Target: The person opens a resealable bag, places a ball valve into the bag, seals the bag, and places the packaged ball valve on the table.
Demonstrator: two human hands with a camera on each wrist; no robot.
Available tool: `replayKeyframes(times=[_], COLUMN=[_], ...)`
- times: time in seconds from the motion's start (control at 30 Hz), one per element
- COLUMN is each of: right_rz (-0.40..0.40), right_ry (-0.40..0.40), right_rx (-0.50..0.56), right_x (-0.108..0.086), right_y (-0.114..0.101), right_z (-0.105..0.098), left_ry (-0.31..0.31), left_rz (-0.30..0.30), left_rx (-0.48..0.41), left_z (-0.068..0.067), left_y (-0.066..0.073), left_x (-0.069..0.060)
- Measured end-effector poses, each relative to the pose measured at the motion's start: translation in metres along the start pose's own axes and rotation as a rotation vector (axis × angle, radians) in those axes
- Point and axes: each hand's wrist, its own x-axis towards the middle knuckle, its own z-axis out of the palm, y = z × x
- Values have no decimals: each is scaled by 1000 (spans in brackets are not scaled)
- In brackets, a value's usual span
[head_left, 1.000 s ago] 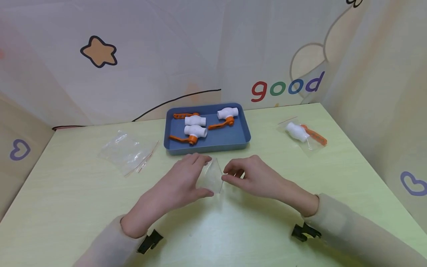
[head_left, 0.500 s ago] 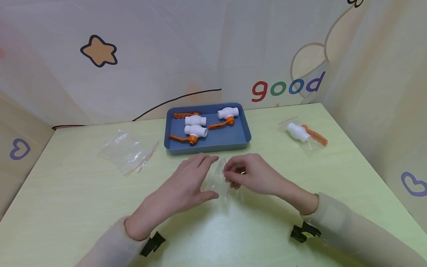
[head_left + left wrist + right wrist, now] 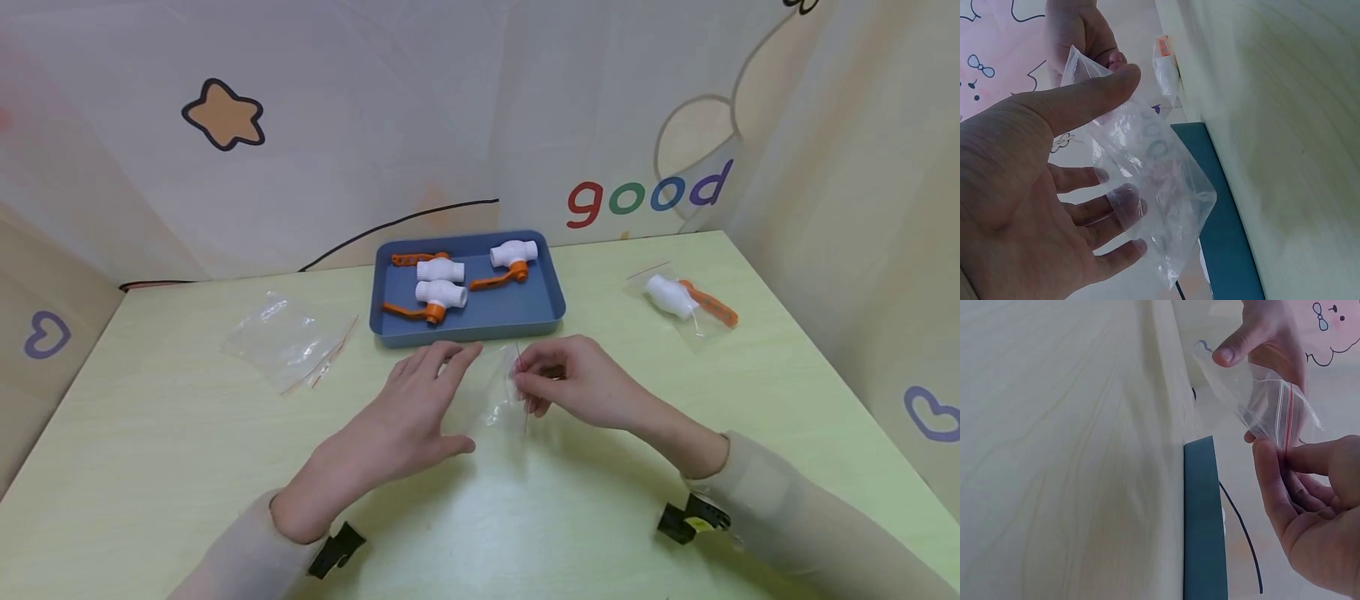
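A clear zip-lock bag (image 3: 497, 404) hangs above the table between the hands. My right hand (image 3: 581, 383) pinches it at the zip edge between thumb and index finger. The red and white zip strip (image 3: 1289, 409) shows in the right wrist view, close to those fingertips. My left hand (image 3: 408, 417) is at the other side of the bag, its thumb and fingers spread apart. In the left wrist view those fingers (image 3: 1116, 259) are behind the bag film (image 3: 1172, 181) and the thumb is in front; whether they touch it, I cannot tell.
Behind the hands, a blue tray (image 3: 517, 315) holds white ball valves (image 3: 441, 294) with orange handles. A bagged valve (image 3: 671, 297) lies at the right on the table (image 3: 480, 533). Several flat clear bags (image 3: 285, 337) lie at the left.
My right hand has moved slightly right and away from me, taking the bag's zip edge along. My left thumb and index finger have spread wider apart.
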Motion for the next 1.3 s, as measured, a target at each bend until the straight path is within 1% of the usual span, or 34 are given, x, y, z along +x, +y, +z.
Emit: replayKeyframes(times=[0.13,0.3,0.37,0.6,0.77,0.93,1.0,1.2,1.3], right_rz=[10,4,0,2,-21,-16,-17,-54,-75], right_ry=[11,109,130,73,62,58,67,120,109], right_rx=[-21,-98,-110,-39,2,50,47,-28,-26], right_x=[0,-2,-3,-3,-3,-3,-3,-4,-3], right_y=[-1,-3,-4,-7,-8,-8,-8,-8,-7], right_z=[0,0,0,0,0,0,0,2,5], left_ry=[21,39,42,49,41,24,23,32,43], left_rz=[8,7,2,3,4,-10,-14,-13,-9], left_rx=[6,40,50,96,111,126,130,139,136], left_z=[-1,-2,-1,2,2,3,3,4,4], left_y=[-1,-1,-1,-1,1,2,3,3,4], left_x=[0,0,1,2,3,4,4,4,4])
